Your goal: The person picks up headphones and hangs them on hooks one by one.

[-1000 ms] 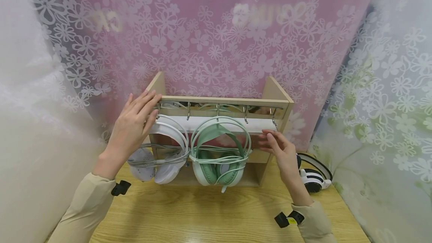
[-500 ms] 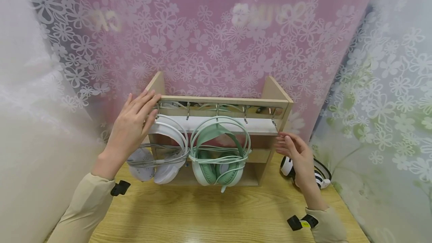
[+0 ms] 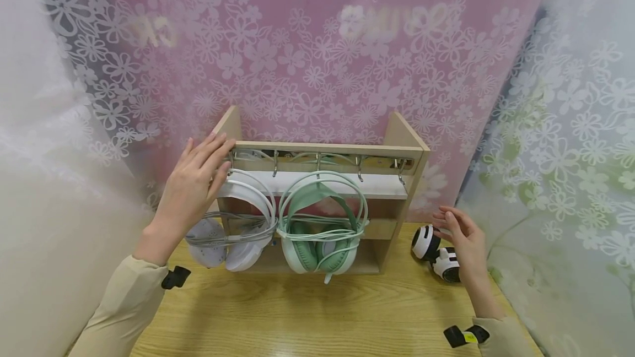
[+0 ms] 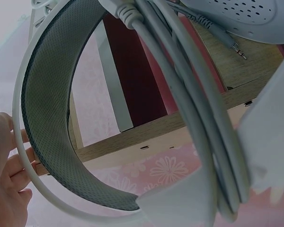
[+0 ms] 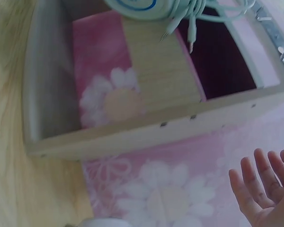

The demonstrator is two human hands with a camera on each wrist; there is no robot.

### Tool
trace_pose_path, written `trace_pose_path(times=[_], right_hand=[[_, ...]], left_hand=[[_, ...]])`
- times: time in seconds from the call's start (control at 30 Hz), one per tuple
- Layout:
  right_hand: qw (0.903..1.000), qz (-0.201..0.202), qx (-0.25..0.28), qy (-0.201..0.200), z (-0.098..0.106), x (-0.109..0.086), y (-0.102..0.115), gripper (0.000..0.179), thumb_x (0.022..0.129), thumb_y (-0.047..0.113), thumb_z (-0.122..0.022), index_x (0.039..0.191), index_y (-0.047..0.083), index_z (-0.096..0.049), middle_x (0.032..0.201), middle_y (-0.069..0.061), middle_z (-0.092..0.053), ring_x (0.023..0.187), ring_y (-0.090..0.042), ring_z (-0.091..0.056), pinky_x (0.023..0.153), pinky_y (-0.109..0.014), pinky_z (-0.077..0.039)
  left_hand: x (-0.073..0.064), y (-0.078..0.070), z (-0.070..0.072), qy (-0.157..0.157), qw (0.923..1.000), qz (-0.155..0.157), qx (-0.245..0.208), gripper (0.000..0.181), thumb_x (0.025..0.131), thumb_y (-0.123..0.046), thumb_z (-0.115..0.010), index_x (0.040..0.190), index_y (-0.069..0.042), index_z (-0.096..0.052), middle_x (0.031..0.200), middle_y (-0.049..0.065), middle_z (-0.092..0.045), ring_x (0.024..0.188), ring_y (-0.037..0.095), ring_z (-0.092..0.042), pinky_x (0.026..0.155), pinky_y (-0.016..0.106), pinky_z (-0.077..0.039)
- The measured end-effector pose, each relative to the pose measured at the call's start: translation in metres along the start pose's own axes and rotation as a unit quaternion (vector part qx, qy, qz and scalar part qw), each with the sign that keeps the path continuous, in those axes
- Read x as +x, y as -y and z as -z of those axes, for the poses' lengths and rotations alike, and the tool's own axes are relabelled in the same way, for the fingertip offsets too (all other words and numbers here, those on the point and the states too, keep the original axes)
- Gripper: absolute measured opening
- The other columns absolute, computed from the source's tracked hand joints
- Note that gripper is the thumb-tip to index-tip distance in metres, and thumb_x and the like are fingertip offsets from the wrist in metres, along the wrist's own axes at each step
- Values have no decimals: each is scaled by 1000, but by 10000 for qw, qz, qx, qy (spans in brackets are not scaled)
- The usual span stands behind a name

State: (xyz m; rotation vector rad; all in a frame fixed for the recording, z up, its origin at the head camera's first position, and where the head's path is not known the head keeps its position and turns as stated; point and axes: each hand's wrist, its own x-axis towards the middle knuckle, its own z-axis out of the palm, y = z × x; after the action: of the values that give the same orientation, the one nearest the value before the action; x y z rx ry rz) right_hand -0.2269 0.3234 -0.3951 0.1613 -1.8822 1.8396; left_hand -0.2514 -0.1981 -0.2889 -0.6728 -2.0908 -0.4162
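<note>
My left hand point(image 3: 190, 180) rests on the upper left corner of a wooden rack point(image 3: 327, 147), its fingers extended. Just beside it, white headphones point(image 3: 250, 197) with a grey cable wound round them hang from the rack's hooks. Mint-green headphones point(image 3: 317, 197), wrapped in their own cable, hang at the middle. Off the rack's right side, my right hand point(image 3: 463, 241) is in the air with loosely bent fingers and nothing in them. Below and beside it lie black-and-white headphones point(image 3: 425, 242) on the table, partly hidden by that hand.
A metal hook rail point(image 3: 379, 162) runs along the rack's front, above a white shelf point(image 3: 382, 185). The wooden table point(image 3: 317, 313) stretches in front. Flowered curtains point(image 3: 317, 54) hang behind and at the right.
My right hand has moved right and down, from the rack's right end to over the black-and-white headphones. My left hand has stayed on the rack's corner.
</note>
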Motion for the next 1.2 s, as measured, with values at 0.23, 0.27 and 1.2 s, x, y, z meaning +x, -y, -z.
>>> trace_pose_path(times=[0.23,0.27,1.2], right_hand=[[9997,-135,-110,-148,18,-1,-22,23,104,13,-57,121,2,-68,98,12,-75,84,-3,-71,72,-17,-60],[9996,-151,-165,-148,20,-1,-25,22,104,13,-57,120,4,-69,98,12,-75,84,-2,-71,72,-16,-59],[8511,660,-4959,1590,65,-7,-95,52,98,10,-66,139,-17,-47,138,-44,-43,108,-57,-59,84,-63,-54]], left_hand=[[0,-1,0,4,10000,16,0,44,102,-15,-60,146,-8,-55,151,14,-52,143,33,-44,127,49,-16],[0,-1,0,4,10000,14,-1,44,102,-15,-60,146,-8,-55,151,14,-52,143,33,-44,127,49,-16],[0,-1,-2,-87,10000,-1,5,44,102,-15,-59,145,-8,-56,151,14,-52,143,32,-44,127,48,-16]])
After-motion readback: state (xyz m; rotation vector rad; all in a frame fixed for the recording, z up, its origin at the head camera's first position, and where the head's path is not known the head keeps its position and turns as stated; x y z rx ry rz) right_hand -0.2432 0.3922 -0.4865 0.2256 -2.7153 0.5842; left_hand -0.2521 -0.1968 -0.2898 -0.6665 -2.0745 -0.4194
